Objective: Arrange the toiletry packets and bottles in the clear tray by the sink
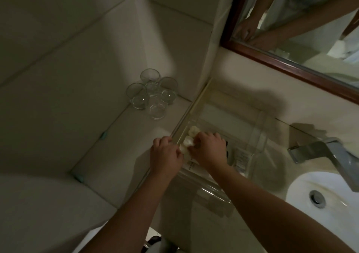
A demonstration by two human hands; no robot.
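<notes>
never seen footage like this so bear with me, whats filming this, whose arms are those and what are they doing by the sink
There is one picture, from a wide-angle camera worn on a person's head, looking down at their own bare arms. No machine is involved. The left hand and right hand meet over a clear tray on the counter beside the sink. Their fingers are on small pale bottles lined along the tray's left side; printed packets lie to the right. Four empty glasses stand in the corner. The mirror reflects the hands.
</notes>
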